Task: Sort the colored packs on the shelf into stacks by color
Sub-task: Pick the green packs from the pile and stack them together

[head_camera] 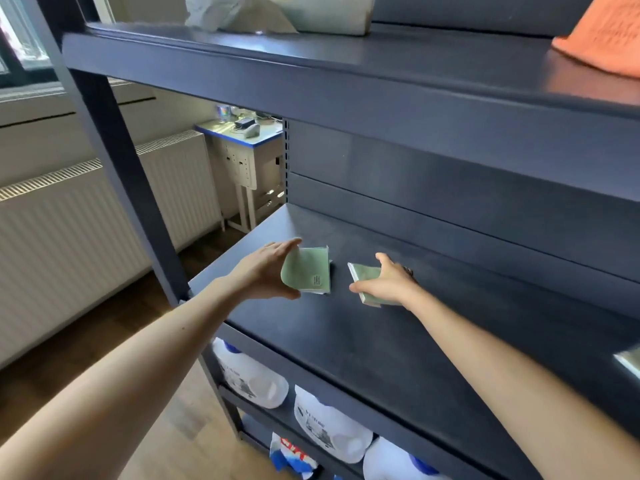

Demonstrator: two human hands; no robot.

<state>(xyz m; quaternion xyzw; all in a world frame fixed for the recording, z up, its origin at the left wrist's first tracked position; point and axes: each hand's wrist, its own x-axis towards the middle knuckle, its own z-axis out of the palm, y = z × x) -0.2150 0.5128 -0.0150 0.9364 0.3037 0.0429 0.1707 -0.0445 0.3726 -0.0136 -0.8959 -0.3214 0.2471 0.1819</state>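
On the dark blue shelf (363, 341) lie two groups of pale green packs. My left hand (266, 268) grips the top green pack (308, 273) of the left stack, with fingers along its far edge and thumb under its near corner, bending it. To the right, my right hand (388, 282) lies over a second stack of green packs (363, 275), its thumb at the near edge. That stack is partly hidden under my palm. A small dark object (408, 271) shows just beyond my right fingers.
An upper shelf (311, 64) overhangs close above and carries a white bag (277, 12) and an orange cloth (606, 32). White jugs (252, 379) fill the lower shelf. A shelf post (131, 185) stands at the left, with a radiator (86, 220) behind.
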